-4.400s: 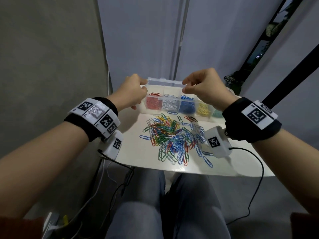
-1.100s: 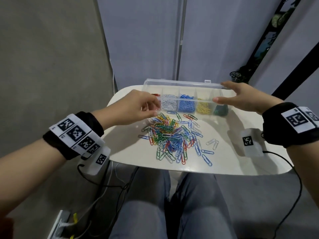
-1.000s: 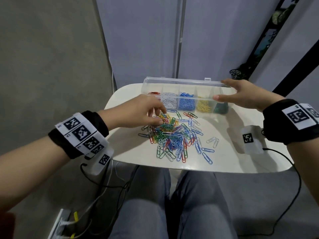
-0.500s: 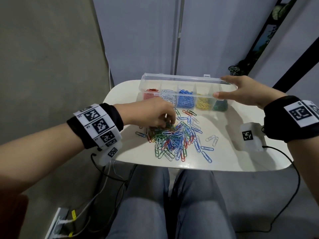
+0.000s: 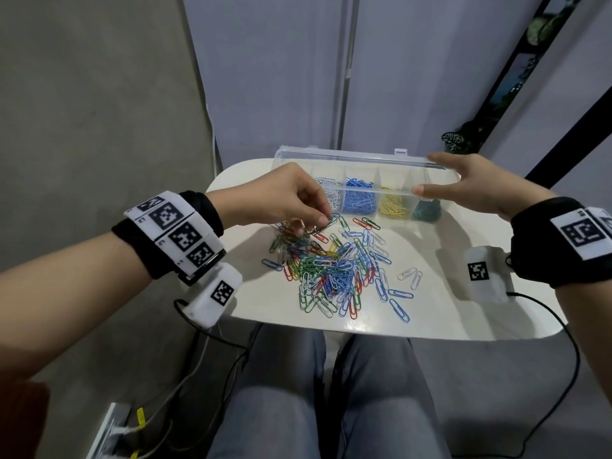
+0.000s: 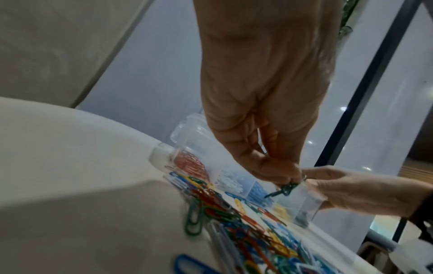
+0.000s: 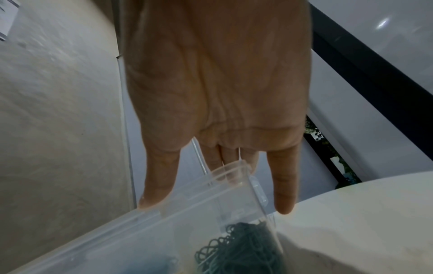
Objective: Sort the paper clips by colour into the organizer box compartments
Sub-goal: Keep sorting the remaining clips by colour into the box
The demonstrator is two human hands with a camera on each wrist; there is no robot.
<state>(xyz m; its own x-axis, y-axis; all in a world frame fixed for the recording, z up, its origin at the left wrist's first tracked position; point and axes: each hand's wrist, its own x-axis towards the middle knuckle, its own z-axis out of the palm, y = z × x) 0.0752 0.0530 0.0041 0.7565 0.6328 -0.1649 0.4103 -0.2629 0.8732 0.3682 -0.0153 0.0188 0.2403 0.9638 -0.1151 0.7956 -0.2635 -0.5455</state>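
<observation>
L hand [image 5: 284,200] raised just above far-left edge of loose clip pile [image 5: 334,270]; a few dark green clips [image 6: 284,190] pinched betw. thumb and fingertips, hanging clear of table [image 5: 430,313]. R hand [image 5: 477,187] held w/ fingers straight, spread: thumb laid on front rim, fingers on rear lid edge at right end of organizer box [image 5: 364,160]. Box set at far side of table, lid open. Compartments L to R: red (seen in left wrist view only), white, blue, yellow, green; each w/ clips of one colour inside. Mixed pile spread mid-table, near side of box. Several white and blue clips lying apart on pile's right.
</observation>
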